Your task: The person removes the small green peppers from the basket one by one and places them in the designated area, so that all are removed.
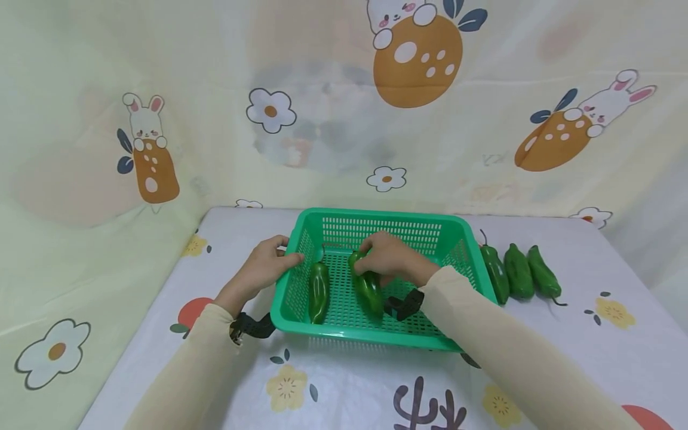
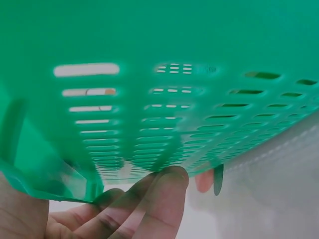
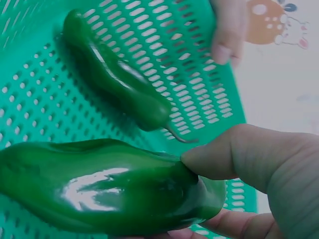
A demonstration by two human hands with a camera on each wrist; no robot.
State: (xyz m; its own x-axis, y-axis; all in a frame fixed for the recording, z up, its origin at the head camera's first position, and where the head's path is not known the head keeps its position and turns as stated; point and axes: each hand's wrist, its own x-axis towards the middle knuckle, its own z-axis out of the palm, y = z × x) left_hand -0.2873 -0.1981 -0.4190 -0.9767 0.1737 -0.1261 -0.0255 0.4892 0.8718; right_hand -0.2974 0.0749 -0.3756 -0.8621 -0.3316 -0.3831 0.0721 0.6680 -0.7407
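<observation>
A glossy green pepper (image 1: 369, 292) is in the middle of a green basket (image 1: 371, 339), its far end gripped between the thumb and fingers of the right hand (image 1: 389, 257) and its other end pointing near. Whether it touches the basket floor, I cannot tell. The right hand is bent down over the pepper, its forearm slanting in from the near right across the basket's near rim. To the left, a second pepper (image 1: 319, 292) lies in the basket, stem to the far side, near the left wall. The left hand (image 1: 263, 266) grips that wall, thumb over the rim and fingers against the outside; its forearm reaches up from the near left, outside the basket. A black wrist mount (image 1: 404, 306) sits at the right cuff. Right of the basket, three more peppers (image 1: 519, 273) lie side by side on the cloth-covered counter (image 1: 344, 382). A rabbit-print curtain (image 1: 328, 36) hangs behind.
</observation>
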